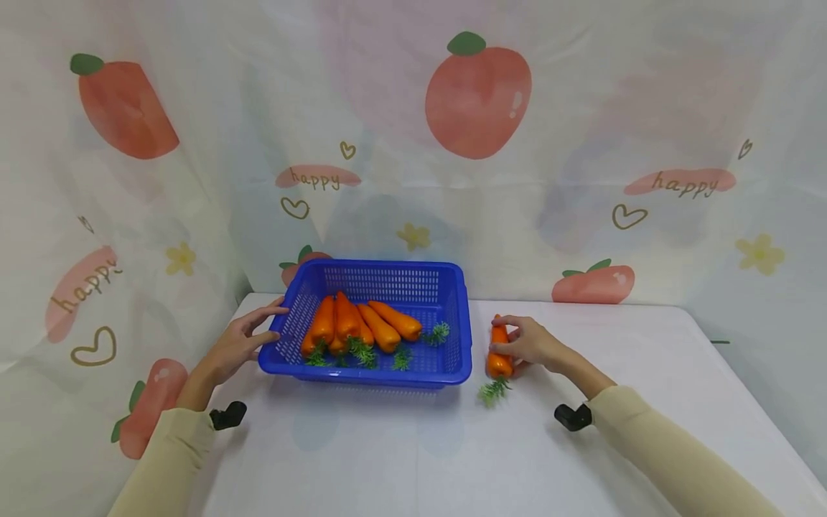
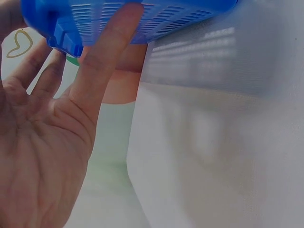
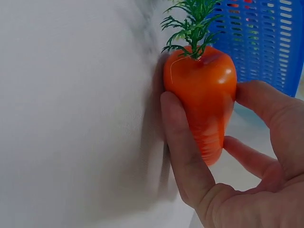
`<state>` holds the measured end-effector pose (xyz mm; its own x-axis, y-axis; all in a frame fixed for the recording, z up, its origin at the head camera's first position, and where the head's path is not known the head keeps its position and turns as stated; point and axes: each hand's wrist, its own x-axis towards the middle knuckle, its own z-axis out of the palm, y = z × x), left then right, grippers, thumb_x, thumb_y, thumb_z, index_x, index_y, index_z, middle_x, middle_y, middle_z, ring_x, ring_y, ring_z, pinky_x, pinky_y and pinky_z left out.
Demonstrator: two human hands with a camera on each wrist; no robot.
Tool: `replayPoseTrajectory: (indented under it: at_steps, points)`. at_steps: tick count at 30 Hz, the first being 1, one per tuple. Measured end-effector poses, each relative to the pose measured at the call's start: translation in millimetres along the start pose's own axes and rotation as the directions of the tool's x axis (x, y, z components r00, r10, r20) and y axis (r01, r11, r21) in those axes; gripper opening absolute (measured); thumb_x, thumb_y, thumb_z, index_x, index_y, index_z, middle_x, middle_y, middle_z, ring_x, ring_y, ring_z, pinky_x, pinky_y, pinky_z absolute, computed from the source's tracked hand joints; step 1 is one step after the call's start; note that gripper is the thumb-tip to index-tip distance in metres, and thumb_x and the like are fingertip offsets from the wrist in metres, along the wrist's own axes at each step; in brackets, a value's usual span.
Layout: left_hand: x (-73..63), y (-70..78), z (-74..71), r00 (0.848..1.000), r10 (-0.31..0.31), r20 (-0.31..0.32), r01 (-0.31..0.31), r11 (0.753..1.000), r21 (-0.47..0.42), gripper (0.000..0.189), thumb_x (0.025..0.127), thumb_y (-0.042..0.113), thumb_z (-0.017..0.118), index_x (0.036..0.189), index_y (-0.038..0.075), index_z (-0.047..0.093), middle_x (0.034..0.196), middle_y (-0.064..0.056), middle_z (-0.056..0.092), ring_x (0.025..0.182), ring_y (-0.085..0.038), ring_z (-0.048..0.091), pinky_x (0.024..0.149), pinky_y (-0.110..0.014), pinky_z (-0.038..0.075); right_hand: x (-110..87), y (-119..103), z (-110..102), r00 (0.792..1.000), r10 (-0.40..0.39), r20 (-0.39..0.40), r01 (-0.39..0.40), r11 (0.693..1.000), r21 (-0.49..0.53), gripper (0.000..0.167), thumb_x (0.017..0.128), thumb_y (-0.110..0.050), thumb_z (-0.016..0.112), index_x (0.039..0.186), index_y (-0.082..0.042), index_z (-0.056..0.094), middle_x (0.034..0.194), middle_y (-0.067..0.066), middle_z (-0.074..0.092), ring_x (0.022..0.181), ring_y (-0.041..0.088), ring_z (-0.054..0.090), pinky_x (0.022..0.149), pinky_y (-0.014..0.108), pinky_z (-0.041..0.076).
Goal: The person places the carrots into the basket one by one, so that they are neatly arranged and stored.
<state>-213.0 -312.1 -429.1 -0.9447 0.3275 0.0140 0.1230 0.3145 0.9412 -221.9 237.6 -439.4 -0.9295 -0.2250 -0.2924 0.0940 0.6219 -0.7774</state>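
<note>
A blue plastic basket (image 1: 457,373) with perforated walls stands on the table, and several orange toy carrots (image 1: 385,332) with green tops lie inside it, mostly on its left side. At the basket's left end, my left hand (image 1: 234,346) touches the rim with thumb and fingers extended. The left wrist view shows the thumb (image 2: 107,57) against the basket's wall. Right of the basket, my right hand (image 1: 531,343) pinches another carrot (image 3: 202,95) between thumb and fingers. That carrot's leafy top points toward me, and its tip points to the back.
A white cloth covers the table (image 1: 388,459). Behind and to the left hangs a curtain (image 1: 388,86) printed with fruit, hearts and words. Black wrist mounts (image 1: 573,417) sit near both beige sleeves (image 1: 672,445).
</note>
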Motion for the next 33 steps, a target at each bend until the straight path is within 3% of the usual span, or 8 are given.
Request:
replayPoseTrajectory:
  at_steps: [12, 25, 33]
  points:
    - [2.0, -1.0, 0.4, 1.0, -0.013, 0.003, 0.013, 1.0, 0.003, 0.051, 0.104, 0.015, 0.06, 0.152, 0.006, 0.047, 0.172, -0.006, 0.019, 0.15, -0.053, 0.021, 0.088, -0.05, 0.06, -8.2, -15, -29, 0.993, -0.09, 0.072, 0.087, 0.995, 0.04, 0.071, 0.094, -0.018, 0.076, 0.153, 0.0, 0.041, 0.135, 0.037, 0.045, 0.089, 0.03, 0.071, 0.07, 0.047, 0.063]
    - [3.2, -4.2, -1.9, 1.0, -0.001, 0.007, 0.001, 1.0, 0.001, 0.051, 0.104, 0.014, 0.06, 0.152, 0.006, 0.047, 0.172, -0.007, 0.018, 0.15, -0.053, 0.02, 0.087, -0.052, 0.06, -24.7, -68, -70, 0.976, -0.203, 0.078, 0.203, 0.979, 0.002, 0.07, 0.095, -0.016, 0.075, 0.154, -0.003, 0.04, 0.14, 0.038, 0.042, 0.091, 0.032, 0.072, 0.07, 0.049, 0.063]
    - [1.0, -0.8, -1.6, 1.0, -0.01, -0.005, 0.01, 1.0, 0.008, 0.051, 0.104, 0.015, 0.06, 0.152, 0.006, 0.047, 0.172, -0.007, 0.018, 0.15, -0.053, 0.021, 0.088, -0.054, 0.059, -24.7, -82, -77, 0.969, -0.239, 0.068, 0.24, 0.971, -0.003, 0.068, 0.095, -0.015, 0.075, 0.153, -0.003, 0.042, 0.138, 0.037, 0.045, 0.092, 0.033, 0.072, 0.071, 0.051, 0.063]
